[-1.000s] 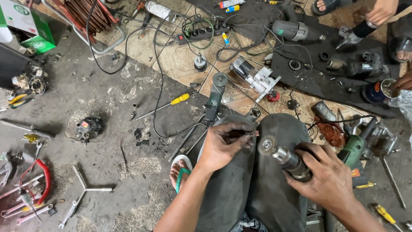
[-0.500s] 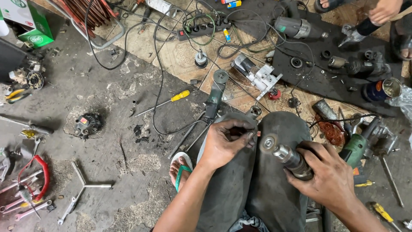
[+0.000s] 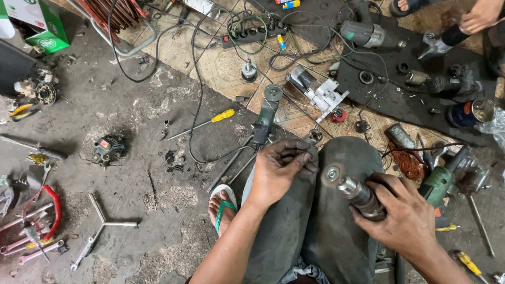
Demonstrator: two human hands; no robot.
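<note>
I sit with both knees up in dark trousers. My right hand (image 3: 402, 218) grips a metal motor rotor (image 3: 351, 189), a shaft with a round end piece, resting on my right knee. My left hand (image 3: 281, 168) lies on my left knee, fingers pinched on a small dark part that I cannot make out. A small metal ring (image 3: 315, 136) sits just beyond my left fingertips. The two hands are a short gap apart.
An angle grinder (image 3: 266, 113), a yellow-handled screwdriver (image 3: 202, 124), a power strip (image 3: 251, 36) with tangled cables and several dismantled power tools lie ahead. A green tool body (image 3: 441, 181) lies at right. Wrenches (image 3: 31, 247) and a Y-shaped wrench (image 3: 100, 226) lie at left. Another person's hand (image 3: 478, 16) shows top right.
The view has drifted slightly. My left hand's fingers have shifted a little on the knee. My right hand still holds the rotor in the same place.
</note>
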